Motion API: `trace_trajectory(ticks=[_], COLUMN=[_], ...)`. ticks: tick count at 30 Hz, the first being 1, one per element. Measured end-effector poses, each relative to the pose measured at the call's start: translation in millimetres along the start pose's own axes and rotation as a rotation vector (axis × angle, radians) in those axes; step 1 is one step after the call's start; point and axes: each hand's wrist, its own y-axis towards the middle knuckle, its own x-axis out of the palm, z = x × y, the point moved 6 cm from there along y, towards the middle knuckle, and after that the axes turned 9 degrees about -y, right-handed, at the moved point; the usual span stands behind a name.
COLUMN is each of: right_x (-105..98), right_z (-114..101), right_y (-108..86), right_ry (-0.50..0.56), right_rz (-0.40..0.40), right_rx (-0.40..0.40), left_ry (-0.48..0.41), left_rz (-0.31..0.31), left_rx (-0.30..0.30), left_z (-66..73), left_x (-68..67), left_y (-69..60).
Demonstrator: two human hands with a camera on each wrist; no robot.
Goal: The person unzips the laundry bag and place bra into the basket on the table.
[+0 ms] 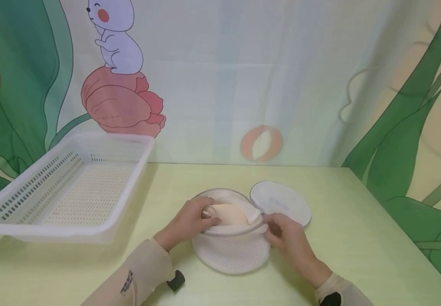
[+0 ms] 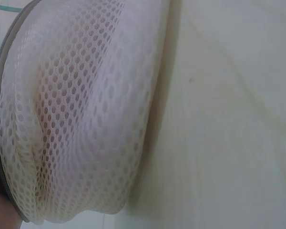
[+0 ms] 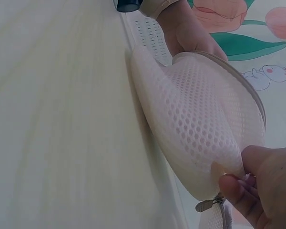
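Note:
A round white mesh laundry bag (image 1: 231, 255) with a grey zipper rim stands unzipped on the table, its flap lid (image 1: 281, 202) folded back to the right. A smooth, pale peach, padded-looking garment (image 1: 233, 214) lies inside; its exact kind is unclear. My left hand (image 1: 191, 221) reaches over the left rim, thumb and fingers pinching the garment's left edge. My right hand (image 1: 291, 240) pinches the bag's rim on the right, close to the zipper pull (image 3: 205, 205). In the left wrist view, the mesh wall hides most of the left hand.
A white plastic basket (image 1: 128, 199) with slotted sides stands at the left of the pale yellow-green table (image 1: 343, 255). Behind the table hangs a curtain (image 1: 205, 85) printed with plants and a rabbit. A black wrist device (image 1: 176, 280) sits by the left sleeve.

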Motion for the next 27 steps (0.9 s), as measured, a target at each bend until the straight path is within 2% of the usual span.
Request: trace_trajectory(ticks=[6,12,27], right_x=[-1,-4,-4], right_z=[2,3,8], right_y=[0.3,2.1,4.7], right_ry=[0.037,0.038,0.026], right_rz=[-0.009,-0.001,-0.01], right_rx=[0.036,0.049,0.119], left_ry=[-0.075,-0.099,-0.033], left_rz=[0.014,0.053,0.12], left_rx=[-0.021,0.007,0.114], left_z=[1.2,2.1,5.4], left_x=[-4.2,-10.0,-20.5], left_y=[0.3,1.8,0.5])
